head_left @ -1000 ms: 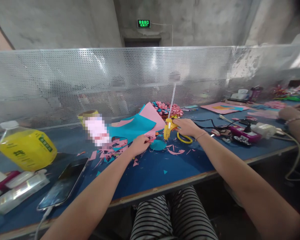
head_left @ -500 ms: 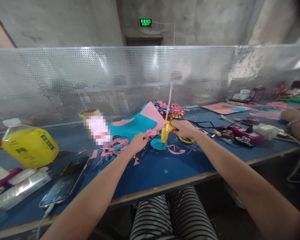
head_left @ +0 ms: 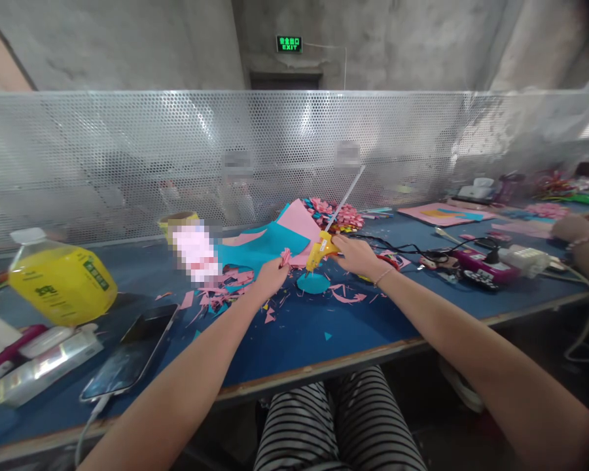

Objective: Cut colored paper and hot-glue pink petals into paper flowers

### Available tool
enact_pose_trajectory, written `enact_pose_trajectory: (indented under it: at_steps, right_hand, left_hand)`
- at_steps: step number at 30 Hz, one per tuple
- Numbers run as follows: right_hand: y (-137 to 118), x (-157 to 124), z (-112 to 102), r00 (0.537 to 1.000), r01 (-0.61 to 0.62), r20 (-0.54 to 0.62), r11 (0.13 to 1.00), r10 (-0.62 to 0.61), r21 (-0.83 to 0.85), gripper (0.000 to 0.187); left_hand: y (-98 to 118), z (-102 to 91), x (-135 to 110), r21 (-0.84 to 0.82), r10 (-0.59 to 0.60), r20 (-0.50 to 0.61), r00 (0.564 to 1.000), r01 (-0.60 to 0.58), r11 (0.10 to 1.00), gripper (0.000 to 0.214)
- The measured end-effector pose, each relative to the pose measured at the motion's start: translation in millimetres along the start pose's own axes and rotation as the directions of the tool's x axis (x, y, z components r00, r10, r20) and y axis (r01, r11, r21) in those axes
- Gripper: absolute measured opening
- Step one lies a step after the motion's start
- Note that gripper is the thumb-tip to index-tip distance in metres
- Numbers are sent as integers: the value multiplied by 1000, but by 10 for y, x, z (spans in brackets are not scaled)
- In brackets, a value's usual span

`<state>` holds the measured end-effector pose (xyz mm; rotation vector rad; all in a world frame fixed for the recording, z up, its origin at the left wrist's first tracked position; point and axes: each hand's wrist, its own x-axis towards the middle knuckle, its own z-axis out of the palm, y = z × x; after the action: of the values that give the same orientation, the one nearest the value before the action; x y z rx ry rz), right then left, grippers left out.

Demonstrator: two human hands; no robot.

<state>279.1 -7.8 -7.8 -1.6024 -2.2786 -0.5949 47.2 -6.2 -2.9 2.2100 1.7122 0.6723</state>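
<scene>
My right hand (head_left: 352,254) is closed round the handle of a yellow hot glue gun (head_left: 320,250). A long whitish glue stick (head_left: 343,200) juts up and to the right from its back. The nozzle points down over the left part of a round blue disc (head_left: 313,283) lying on the table; whether it touches cannot be made out. Just left of the gun, my left hand (head_left: 273,275) pinches a small pink paper flower (head_left: 285,255). Behind both hands lie blue sheets (head_left: 269,241) and a pink sheet (head_left: 297,222).
Pink and blue scraps (head_left: 220,291) litter the table left of my hands. A bottle of yellow liquid (head_left: 61,278) and a phone (head_left: 132,353) are further left. Paper flowers (head_left: 346,217) are piled behind. Cables and a purple power strip (head_left: 485,265) lie right, near another person's hand (head_left: 579,229).
The glue gun has tilted, its glue stick swinging to the right and its nozzle shifting left across the disc. The pink flower has turned more upright in my left hand.
</scene>
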Motion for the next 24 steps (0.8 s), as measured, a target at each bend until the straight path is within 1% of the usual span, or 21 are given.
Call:
enact_pose_trajectory:
  at_steps: [4, 8, 11, 14, 16, 21, 24]
  right_hand:
    - [-88, 1, -12, 999, -49, 6, 999, 49, -20, 35]
    - [-146, -3, -24, 998, -54, 20, 998, 55, -36, 37]
    - [-175, -6, -24, 999, -35, 35, 998, 37, -55, 38]
    - [-194, -11, -22, 998, -15, 53, 997, 19, -75, 36]
    - [-200, -13, -24, 999, -6, 53, 997, 11, -83, 35]
    - [-184, -16, -37, 1000, -7, 18, 996, 9, -85, 36]
    - [-160, -14, -51, 999, -28, 22, 996, 30, -86, 38]
  left_hand:
    - [-21, 15, 31, -53, -23, 13, 1000, 23, 998, 20]
    - [-76, 33, 77, -183, -9, -2, 1000, 8, 983, 27]
    - [-90, 27, 93, -318, -77, -17, 997, 68, 946, 28]
    - [-72, 1, 87, -412, -169, -47, 985, 134, 901, 21]
    - [-52, -20, 71, -444, -182, -63, 981, 136, 885, 20]
    - [-5, -59, 18, -464, -140, -66, 988, 94, 881, 30]
    - [9, -62, 12, -453, -167, -45, 985, 129, 882, 27]
